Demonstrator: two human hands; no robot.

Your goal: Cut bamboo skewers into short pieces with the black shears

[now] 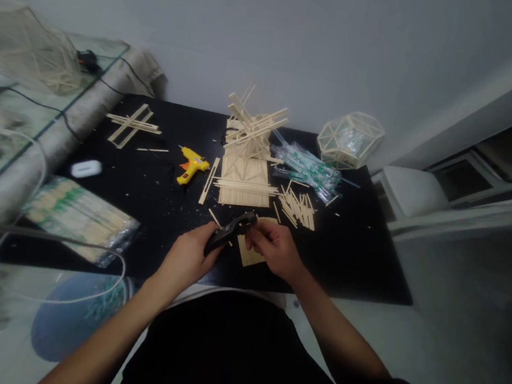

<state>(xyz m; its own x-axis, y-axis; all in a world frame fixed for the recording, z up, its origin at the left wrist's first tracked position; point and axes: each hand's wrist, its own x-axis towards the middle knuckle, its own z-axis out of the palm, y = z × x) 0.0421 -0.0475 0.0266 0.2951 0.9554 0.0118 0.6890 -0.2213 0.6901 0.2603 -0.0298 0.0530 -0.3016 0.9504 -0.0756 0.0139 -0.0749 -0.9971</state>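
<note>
My left hand [188,257] is wrapped around a black pliers-like tool [228,232], whose head points up and to the right. Close to that head, my right hand [276,248] has its fingers pinched together; whatever they hold is too small and dark to make out. Beneath both hands lies a small mat of pale wooden sticks [248,258]. A thin loose stick [214,217] pokes out just beyond the left hand. Further back, a larger slatted wooden mat [241,198] carries a bundle of long sticks and a stick framework [249,131].
A yellow glue gun [192,166] lies left of the large mat. Short cut sticks [298,207] and plastic packaging [311,169] are on the right, before a polyhedral stick frame [349,140]. Packed sticks [81,218] lie front left; a blue bin [70,319] stands below.
</note>
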